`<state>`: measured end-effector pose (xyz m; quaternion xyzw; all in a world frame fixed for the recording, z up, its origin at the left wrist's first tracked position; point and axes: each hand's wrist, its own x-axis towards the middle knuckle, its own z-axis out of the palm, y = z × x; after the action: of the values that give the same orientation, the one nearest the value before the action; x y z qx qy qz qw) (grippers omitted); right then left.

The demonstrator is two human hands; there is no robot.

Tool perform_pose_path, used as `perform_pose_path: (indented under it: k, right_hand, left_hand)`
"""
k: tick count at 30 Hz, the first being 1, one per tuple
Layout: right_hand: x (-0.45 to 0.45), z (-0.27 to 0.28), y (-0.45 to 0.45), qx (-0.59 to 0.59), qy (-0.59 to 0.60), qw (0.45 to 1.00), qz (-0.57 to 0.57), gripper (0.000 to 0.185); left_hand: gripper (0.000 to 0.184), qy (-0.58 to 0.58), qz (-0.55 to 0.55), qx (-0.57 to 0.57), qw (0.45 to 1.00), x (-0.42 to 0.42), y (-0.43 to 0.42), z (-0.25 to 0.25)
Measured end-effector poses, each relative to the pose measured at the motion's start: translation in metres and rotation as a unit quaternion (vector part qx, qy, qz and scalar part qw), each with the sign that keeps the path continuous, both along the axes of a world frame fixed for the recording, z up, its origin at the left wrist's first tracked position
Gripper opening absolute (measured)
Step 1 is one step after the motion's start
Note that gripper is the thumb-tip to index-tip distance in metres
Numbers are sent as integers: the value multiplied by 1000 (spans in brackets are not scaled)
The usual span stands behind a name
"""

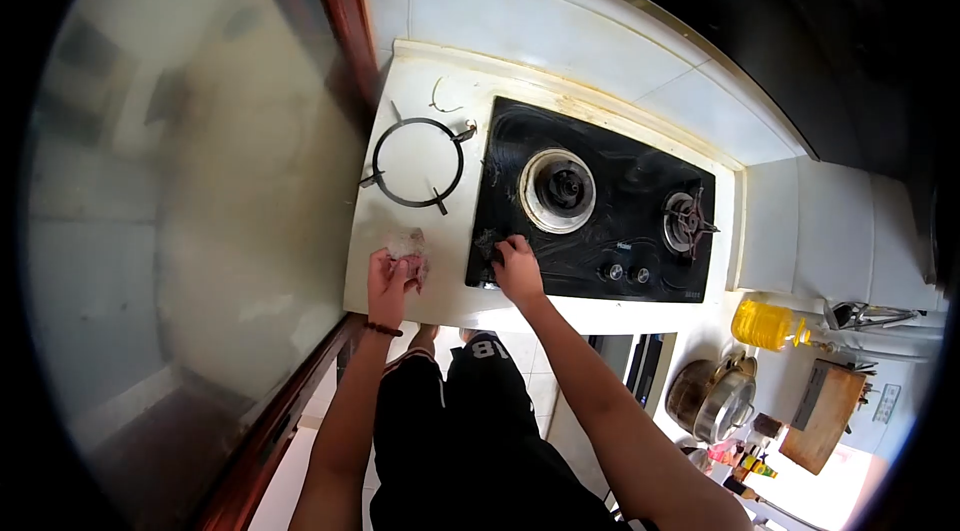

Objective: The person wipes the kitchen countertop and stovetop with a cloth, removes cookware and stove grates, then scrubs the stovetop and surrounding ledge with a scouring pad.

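Note:
My left hand [388, 283], with a dark bracelet at the wrist, has its fingers closed on a crumpled pinkish cloth [412, 266] over the pale counter. My right hand [517, 269] is on the left front part of the black glass cooktop [600, 201], its fingers bent around a small dark scrubbing pad [490, 243], partly hidden. Whitish smears show on the glass. The left burner [558, 191] has no grate over it. A round black pan support [418, 162] lies on the counter left of the cooktop.
A grate [690, 222] sits on the right burner. A glass door with a red-brown frame [345, 11] stands at the left. A range hood [720, 11] hangs above. To the right are a yellow oil bottle [760, 324], pots [722, 406] and a cutting board [825, 416].

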<state>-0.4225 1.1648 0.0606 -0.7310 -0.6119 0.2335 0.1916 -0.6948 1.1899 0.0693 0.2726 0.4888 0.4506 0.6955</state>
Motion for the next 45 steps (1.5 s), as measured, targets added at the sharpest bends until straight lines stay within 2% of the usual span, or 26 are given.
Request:
perform_pose_path:
  k: [1, 2, 3, 7, 9, 11, 14, 15, 18, 19, 21, 22, 23, 24, 26, 28, 30, 31, 32, 33, 36, 38, 40, 41, 42, 45]
  right_hand:
    - [0, 0, -5, -12, -24, 1000, 6, 33]
    - [3, 1, -6, -13, -28, 1000, 1, 33]
    - [5, 2, -8, -29, -8, 999, -13, 32]
    - [29, 3, -18, -24, 1, 999, -42, 30]
    - [42, 4, -22, -7, 29, 996, -83, 33]
    - [62, 11, -23, 39, 64, 988, -136, 41]
    - [107, 43, -17, 50, 114, 971, -202, 37]
    - [124, 75, -9, 42, 111, 971, -209, 34]
    - [214, 81, 0, 87, 130, 958, -242, 31]
    - [241, 96, 7, 76, 77, 960, -256, 33]
    - [329, 88, 16, 81, -84, 961, -250, 43]
    - [371, 88, 23, 77, -50, 958, -272, 44]
    - [403, 95, 32, 101, -114, 953, -260, 44]
    - [450, 92, 41, 73, -138, 953, -260, 43]
    - [524, 92, 64, 80, -206, 949, -224, 41]
    - [591, 72, 82, 82, -123, 965, -218, 42]
    - [651, 41, 94, 85, -91, 991, -39, 41]
    - [674, 29, 96, 70, -142, 987, -34, 41]
    - [684, 23, 100, 52, -193, 979, -27, 40]
    - [685, 18, 104, 31, -215, 972, -86, 41]
    - [669, 0, 118, 5, -249, 962, -114, 43]
    - [650, -4, 129, 9, -229, 961, -157, 42]
    - [641, -12, 126, 33, -275, 945, -174, 41]
    - [642, -13, 119, 135, -250, 946, -153, 41]
    - [641, -14, 114, 136, -250, 946, -154, 41]
    - [633, -12, 110, -28, -233, 958, -163, 44]
  left_hand:
    - [26, -3, -4, -1, 1000, 0, -2, -10]
    - [30, 215, -94, 98, 967, 1, -2, -15]
    - [34, 419, -177, 193, 869, 3, -4, -21]
    - [40, 431, -192, 247, 846, 26, -14, -13]
    - [40, 473, -144, 334, 803, 47, -13, 10]
    - [39, 452, -165, 323, 815, 67, -13, 25]
    - [36, 443, -188, 329, 812, 100, -11, 20]
    - [36, 427, -189, 338, 817, 113, -7, 25]
    - [33, 403, -191, 357, 821, 158, 6, 36]
    - [34, 395, -199, 365, 819, 175, 12, 39]
    - [32, 400, -215, 387, 802, 211, 25, 47]
    - [32, 399, -224, 384, 802, 231, 31, 49]
    - [32, 397, -225, 404, 793, 253, 36, 50]
    - [31, 395, -224, 425, 783, 275, 40, 50]
    - [30, 382, -237, 414, 792, 321, 44, 46]
    - [30, 367, -257, 405, 797, 366, 49, 42]
    - [30, 374, -267, 409, 788, 406, 50, 36]
    - [30, 381, -269, 412, 783, 423, 51, 33]
    - [31, 388, -271, 412, 778, 440, 52, 29]
    - [29, 386, -274, 406, 782, 455, 53, 27]
    - [28, 386, -278, 403, 782, 495, 61, 21]
    - [28, 387, -281, 407, 778, 518, 67, 17]
    - [28, 388, -285, 412, 774, 534, 71, 14]
    - [28, 383, -285, 414, 775, 541, 73, 13]
    - [28, 379, -284, 416, 777, 547, 75, 12]
    - [28, 382, -289, 420, 770, 561, 74, 4]
